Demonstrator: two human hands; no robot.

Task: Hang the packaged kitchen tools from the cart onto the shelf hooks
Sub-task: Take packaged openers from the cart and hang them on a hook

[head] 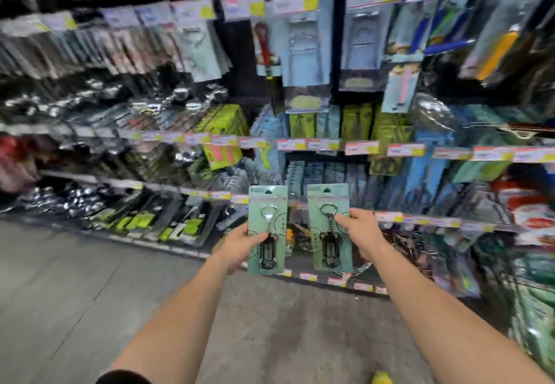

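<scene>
I have both arms stretched out toward the shelving [300,143], a card in each hand. My left hand [240,248] is clenched on the left edge of one corkscrew pack [266,229], thumb across its front, and the pack stands upright. My right hand [360,233] grasps the second corkscrew pack [329,227] by its right edge, thumb pressed on the front near the metal ring, this card also upright. The two packs sit side by side, apart, in front of the lower rows of the display, just above the bottom shelf's front edge with its price tags [309,277]. Hanging packets [303,53] fill the hooks higher up, all blurred. Grey floor [75,278] lies to the left.
</scene>
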